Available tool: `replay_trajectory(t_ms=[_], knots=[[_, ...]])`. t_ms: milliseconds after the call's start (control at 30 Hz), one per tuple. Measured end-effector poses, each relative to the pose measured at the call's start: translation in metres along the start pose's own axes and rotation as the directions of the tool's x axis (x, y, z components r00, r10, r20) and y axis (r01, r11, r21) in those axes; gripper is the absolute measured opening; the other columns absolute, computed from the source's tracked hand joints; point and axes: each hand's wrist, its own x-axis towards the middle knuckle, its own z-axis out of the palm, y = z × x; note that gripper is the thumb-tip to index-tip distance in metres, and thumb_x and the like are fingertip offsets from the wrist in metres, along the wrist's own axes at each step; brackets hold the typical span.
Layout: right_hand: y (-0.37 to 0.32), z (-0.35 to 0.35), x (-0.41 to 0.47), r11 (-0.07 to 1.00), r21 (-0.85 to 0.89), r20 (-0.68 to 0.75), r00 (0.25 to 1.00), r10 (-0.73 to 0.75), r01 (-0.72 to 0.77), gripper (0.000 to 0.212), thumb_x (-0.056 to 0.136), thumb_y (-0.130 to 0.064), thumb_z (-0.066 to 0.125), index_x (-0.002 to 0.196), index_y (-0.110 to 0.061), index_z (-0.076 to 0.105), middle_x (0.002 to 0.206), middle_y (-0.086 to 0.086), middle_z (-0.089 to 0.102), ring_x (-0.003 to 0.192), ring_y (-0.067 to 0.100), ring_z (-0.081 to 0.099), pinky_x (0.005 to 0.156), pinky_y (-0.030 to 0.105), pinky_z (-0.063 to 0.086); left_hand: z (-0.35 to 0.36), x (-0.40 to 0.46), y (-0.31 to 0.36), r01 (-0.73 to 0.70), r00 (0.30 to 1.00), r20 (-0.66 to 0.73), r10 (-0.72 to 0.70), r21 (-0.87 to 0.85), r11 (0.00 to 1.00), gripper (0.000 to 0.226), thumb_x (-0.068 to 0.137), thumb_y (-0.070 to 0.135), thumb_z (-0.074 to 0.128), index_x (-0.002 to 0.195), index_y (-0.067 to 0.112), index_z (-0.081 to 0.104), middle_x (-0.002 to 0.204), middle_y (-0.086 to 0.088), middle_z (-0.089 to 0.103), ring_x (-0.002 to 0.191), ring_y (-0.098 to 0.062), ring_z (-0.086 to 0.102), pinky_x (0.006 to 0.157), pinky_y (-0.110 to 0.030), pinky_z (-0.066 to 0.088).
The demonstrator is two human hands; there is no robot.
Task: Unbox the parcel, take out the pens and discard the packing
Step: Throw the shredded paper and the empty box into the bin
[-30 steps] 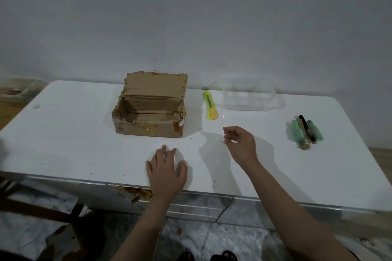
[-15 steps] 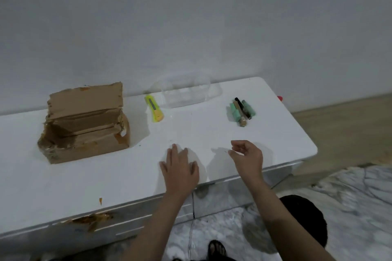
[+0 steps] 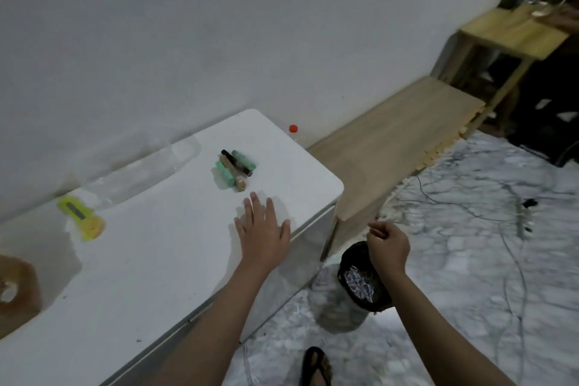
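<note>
A small bunch of pens, green, black and brown, lies on the white table near its right end. My left hand rests flat on the tabletop just in front of them, fingers spread, holding nothing. My right hand hangs off the table's right end, directly above a black bin on the floor, with its fingers curled and pinched together. Whatever may be between the fingertips is too small to make out. The torn cardboard box shows only partly at the left edge.
A yellow box cutter and a clear plastic sheet lie at the table's back. Shredded paper sits in the bin. A low wooden bench runs along the wall. Cables cross the marble floor, and my sandalled foot is below.
My view has swung right, sliding the box to the left edge. My right hand has moved off the table to above the bin, and my left hand has shifted right along the tabletop towards the pens.
</note>
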Motion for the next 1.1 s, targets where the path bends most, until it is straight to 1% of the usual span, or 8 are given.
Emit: replay_trajectory(t_ms=[267,533,667,767,900,967,1033,1100], knots=[[0.054,-0.025,0.087,0.981,-0.167,0.028,0.994,0.102,-0.096,0.027,0.084,-0.001,0.056,0.109,-0.002,0.067,0.106,0.019,0.069,0.103,0.031,0.063,0.090,0.038,0.049,0.028,0.025,0.013,-0.076,0.991,-0.096,0.088,0.124,0.989,0.068,0.086,0.049,0.024,0.136,0.008,0.044,0.150,-0.018,0.032,0.140,-0.033,0.028,0.104,-0.064,0.024],[0.075,-0.021,0.112,0.970,-0.222,0.144,0.980,0.135,-0.101,0.036,0.090,-0.014,0.056,0.125,-0.005,0.058,0.127,0.015,0.061,0.119,0.028,0.056,0.101,0.041,0.044,0.033,0.025,0.012,-0.089,0.979,-0.174,0.108,0.110,0.990,0.063,0.086,0.048,0.032,0.134,0.010,0.047,0.149,-0.015,0.036,0.137,-0.031,0.033,0.103,-0.060,0.028],[0.064,-0.008,0.106,0.983,-0.180,0.165,0.984,0.069,-0.038,0.031,0.090,-0.015,0.056,0.119,-0.005,0.061,0.118,0.014,0.065,0.110,0.027,0.060,0.094,0.038,0.049,0.030,0.025,0.009,-0.063,0.981,-0.190,0.047,-0.081,0.995,0.060,0.084,0.048,0.041,0.133,0.015,0.050,0.152,-0.007,0.033,0.142,-0.022,0.027,0.110,-0.053,0.018],[0.037,0.007,0.093,0.998,-0.062,0.145,0.989,0.033,-0.024,0.026,0.089,-0.014,0.057,0.112,-0.006,0.065,0.109,0.011,0.068,0.102,0.023,0.062,0.088,0.033,0.049,0.023,0.021,0.005,-0.087,0.981,-0.192,0.030,-0.297,0.951,0.055,0.084,0.044,0.043,0.128,0.012,0.054,0.140,-0.010,0.049,0.134,-0.026,0.040,0.110,-0.053,0.025],[-0.020,0.037,0.059,0.970,0.084,0.087,0.968,-0.235,0.228,0.019,0.086,-0.006,0.057,0.102,-0.009,0.067,0.098,0.010,0.067,0.086,0.023,0.062,0.078,0.042,0.055,0.007,0.001,-0.006,-0.122,0.960,-0.281,-0.012,-0.456,0.882,0.039,0.089,0.026,0.057,0.127,0.026,0.048,0.133,-0.010,0.054,0.120,-0.025,0.052,0.091,-0.034,0.050],[-0.053,0.053,0.034,0.925,0.142,0.088,0.926,-0.367,0.353,0.018,0.086,-0.003,0.058,0.099,-0.011,0.067,0.093,0.007,0.066,0.079,0.021,0.061,0.069,0.035,0.054,-0.007,-0.013,-0.021,-0.100,0.942,-0.327,-0.075,-0.485,0.869,0.038,0.089,0.015,0.060,0.124,0.027,0.050,0.136,-0.006,0.050,0.123,-0.020,0.047,0.081,-0.039,0.056],[-0.084,0.073,0.004,0.864,0.197,0.114,0.865,-0.489,0.463,0.018,0.085,-0.001,0.059,0.098,-0.011,0.067,0.092,0.004,0.065,0.072,0.015,0.060,0.063,0.027,0.051,-0.023,-0.026,-0.045,-0.105,0.909,-0.407,-0.092,-0.435,0.894,0.035,0.088,0.013,0.061,0.123,0.018,0.057,0.136,-0.004,0.050,0.125,-0.016,0.044,0.089,-0.043,0.052],[-0.113,0.098,-0.030,0.798,0.250,0.172,0.786,-0.594,0.549,0.017,0.084,0.001,0.060,0.096,-0.009,0.067,0.090,0.000,0.062,0.069,0.008,0.058,0.061,0.020,0.049,-0.045,-0.042,-0.075,-0.088,0.872,-0.473,-0.130,-0.411,0.907,0.033,0.089,0.015,0.061,0.122,0.013,0.059,0.137,-0.003,0.050,0.128,-0.017,0.043,0.103,-0.031,0.037]])
